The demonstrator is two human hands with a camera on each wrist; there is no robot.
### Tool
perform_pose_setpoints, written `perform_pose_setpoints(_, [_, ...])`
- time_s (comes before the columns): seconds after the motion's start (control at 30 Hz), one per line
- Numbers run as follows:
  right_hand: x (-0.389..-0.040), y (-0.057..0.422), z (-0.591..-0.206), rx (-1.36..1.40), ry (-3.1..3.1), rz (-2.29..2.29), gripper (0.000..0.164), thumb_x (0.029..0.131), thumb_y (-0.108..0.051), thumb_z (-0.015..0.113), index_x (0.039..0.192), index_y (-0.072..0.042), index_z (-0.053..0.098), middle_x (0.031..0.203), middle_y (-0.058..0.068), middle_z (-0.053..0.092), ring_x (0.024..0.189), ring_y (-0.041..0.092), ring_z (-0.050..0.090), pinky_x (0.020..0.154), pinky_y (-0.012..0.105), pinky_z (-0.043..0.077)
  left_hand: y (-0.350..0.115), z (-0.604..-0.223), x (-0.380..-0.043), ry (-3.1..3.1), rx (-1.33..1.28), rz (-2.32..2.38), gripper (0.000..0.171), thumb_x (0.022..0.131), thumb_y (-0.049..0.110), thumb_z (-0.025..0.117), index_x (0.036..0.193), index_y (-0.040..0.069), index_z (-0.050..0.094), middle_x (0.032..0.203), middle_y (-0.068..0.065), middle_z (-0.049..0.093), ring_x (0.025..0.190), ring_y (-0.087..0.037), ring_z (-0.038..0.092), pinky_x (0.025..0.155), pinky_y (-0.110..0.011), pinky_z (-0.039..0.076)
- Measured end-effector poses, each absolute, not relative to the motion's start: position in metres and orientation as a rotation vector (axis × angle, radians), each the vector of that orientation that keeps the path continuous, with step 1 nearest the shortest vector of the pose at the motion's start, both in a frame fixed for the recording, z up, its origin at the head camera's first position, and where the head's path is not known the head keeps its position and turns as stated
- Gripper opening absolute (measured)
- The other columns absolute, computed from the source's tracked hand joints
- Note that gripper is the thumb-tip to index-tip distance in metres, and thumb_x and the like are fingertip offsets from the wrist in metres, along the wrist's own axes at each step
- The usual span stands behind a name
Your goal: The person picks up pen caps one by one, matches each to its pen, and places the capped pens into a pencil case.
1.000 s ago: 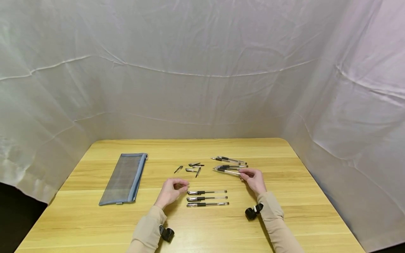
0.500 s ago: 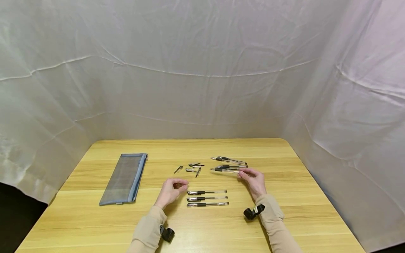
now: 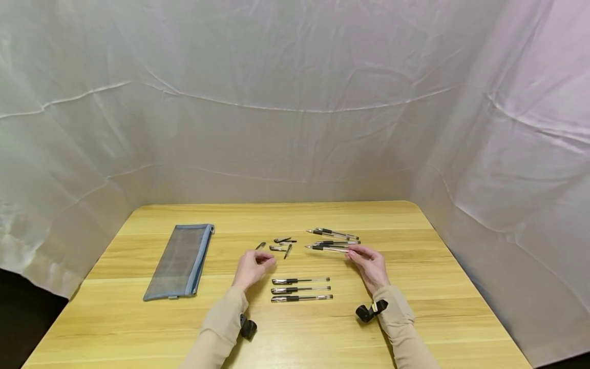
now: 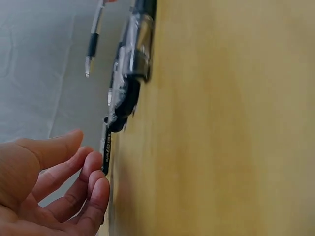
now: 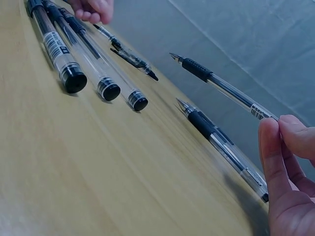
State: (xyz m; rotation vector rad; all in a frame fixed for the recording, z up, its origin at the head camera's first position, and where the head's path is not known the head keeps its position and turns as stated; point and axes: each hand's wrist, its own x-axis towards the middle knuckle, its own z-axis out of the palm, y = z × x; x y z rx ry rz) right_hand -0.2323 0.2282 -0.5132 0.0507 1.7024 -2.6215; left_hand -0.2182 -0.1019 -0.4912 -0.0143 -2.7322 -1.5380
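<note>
My right hand (image 3: 371, 264) pinches an uncapped gel pen (image 5: 221, 84) near its back end between thumb and fingers. The pen is held above the table, its tip pointing left. Several uncapped pens (image 3: 334, 235) lie just beyond it. My left hand (image 3: 251, 268) holds nothing, fingers loosely bent and thumb apart from them. It hovers beside several loose pen caps (image 3: 277, 248), partly covering one of them in the head view. In the left wrist view a dark cap (image 4: 107, 150) shows right by the fingertips. Three capped pens (image 3: 301, 289) lie in parallel between the hands.
A blue mesh zip pouch (image 3: 177, 261) lies flat at the left of the wooden table (image 3: 392, 338). Pale grey fabric (image 3: 295, 143) hangs around the back and sides. Each wrist carries a small black camera.
My left hand has moved forward toward the loose caps. My right hand has lifted the pen slightly and shifted it a little left, keeping its pinch. The capped pens and pouch stay put.
</note>
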Motion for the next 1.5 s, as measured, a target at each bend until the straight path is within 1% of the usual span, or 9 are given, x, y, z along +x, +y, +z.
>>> perform_pose_setpoints(0.23, [-0.23,0.228,-0.514,0.065,1.674,-2.653,0.026,0.09,0.014,0.063,0.108,0.0,0.075,0.096,0.004,0.078,0.083,0.012,0.076,0.088,0.028,0.061,-0.089,-0.49,-0.239,-2.762,-0.041,-1.49,0.014,0.088,0.016,0.078,0.096,0.004,0.077,0.089,-0.008,0.074,0.078,-0.013,0.062,0.072,-0.025,0.052])
perform_pose_setpoints(0.37, [-0.229,0.228,-0.514,0.094,1.676,-2.643,0.029,0.09,0.013,0.063,0.1,-0.009,0.078,0.095,0.002,0.078,0.083,0.012,0.075,0.09,0.028,0.061,-0.081,-0.488,-0.249,-2.795,-0.061,-1.396,0.015,0.084,0.018,0.082,0.089,0.006,0.077,0.083,-0.006,0.074,0.073,-0.012,0.061,0.069,-0.026,0.051])
perform_pose_setpoints(0.5, [-0.228,0.227,-0.514,0.112,1.664,-2.641,0.031,0.09,0.013,0.064,0.097,-0.013,0.079,0.096,0.001,0.078,0.083,0.012,0.075,0.091,0.028,0.06,-0.074,-0.486,-0.254,-2.827,-0.039,-1.339,0.019,0.081,0.021,0.085,0.088,0.006,0.075,0.083,-0.006,0.072,0.072,-0.013,0.061,0.07,-0.028,0.053])
perform_pose_setpoints(0.7, [-0.226,0.227,-0.515,0.105,1.668,-2.66,0.031,0.091,0.014,0.062,0.097,-0.012,0.079,0.096,0.002,0.078,0.083,0.012,0.075,0.09,0.028,0.061,-0.068,-0.485,-0.259,-2.852,-0.031,-1.255,0.021,0.078,0.018,0.087,0.088,0.006,0.074,0.084,-0.006,0.072,0.076,-0.016,0.063,0.075,-0.034,0.055])
perform_pose_setpoints(0.83, [-0.227,0.227,-0.516,0.074,1.679,-2.66,0.029,0.091,0.014,0.062,0.098,-0.01,0.077,0.095,0.001,0.078,0.084,0.012,0.075,0.089,0.028,0.061,-0.066,-0.485,-0.261,-2.853,-0.053,-1.212,0.017,0.077,0.014,0.088,0.087,0.007,0.076,0.081,-0.005,0.074,0.075,-0.016,0.065,0.074,-0.033,0.056])
perform_pose_setpoints(1.03, [-0.227,0.228,-0.517,0.049,1.666,-2.678,0.027,0.09,0.015,0.062,0.101,-0.006,0.077,0.095,0.002,0.078,0.083,0.013,0.076,0.087,0.028,0.062,-0.066,-0.484,-0.261,-2.869,-0.099,-1.206,0.016,0.076,0.01,0.087,0.087,0.005,0.076,0.08,-0.006,0.073,0.073,-0.015,0.064,0.072,-0.029,0.054])
perform_pose_setpoints(1.17, [-0.227,0.229,-0.517,0.051,1.658,-2.686,0.026,0.09,0.014,0.063,0.104,-0.003,0.076,0.095,0.002,0.078,0.084,0.013,0.076,0.087,0.027,0.061,-0.067,-0.485,-0.26,-2.899,-0.167,-1.17,0.014,0.079,0.009,0.085,0.088,0.004,0.076,0.082,-0.006,0.073,0.076,-0.016,0.063,0.072,-0.03,0.053])
perform_pose_setpoints(1.3, [-0.226,0.229,-0.517,0.047,1.67,-2.686,0.026,0.09,0.014,0.063,0.108,0.0,0.075,0.095,0.001,0.078,0.084,0.013,0.076,0.087,0.027,0.061,-0.07,-0.485,-0.258,-2.911,-0.227,-1.152,0.011,0.084,0.008,0.08,0.092,0.003,0.076,0.087,-0.008,0.073,0.081,-0.019,0.064,0.075,-0.033,0.053])
perform_pose_setpoints(1.5, [-0.227,0.229,-0.518,0.036,1.677,-2.684,0.026,0.089,0.013,0.064,0.11,0.001,0.074,0.095,0.002,0.079,0.084,0.013,0.076,0.088,0.028,0.061,-0.075,-0.483,-0.254,-2.912,-0.255,-1.211,0.018,0.088,0.007,0.074,0.106,0.001,0.076,0.094,-0.01,0.074,0.087,-0.02,0.065,0.082,-0.037,0.055])
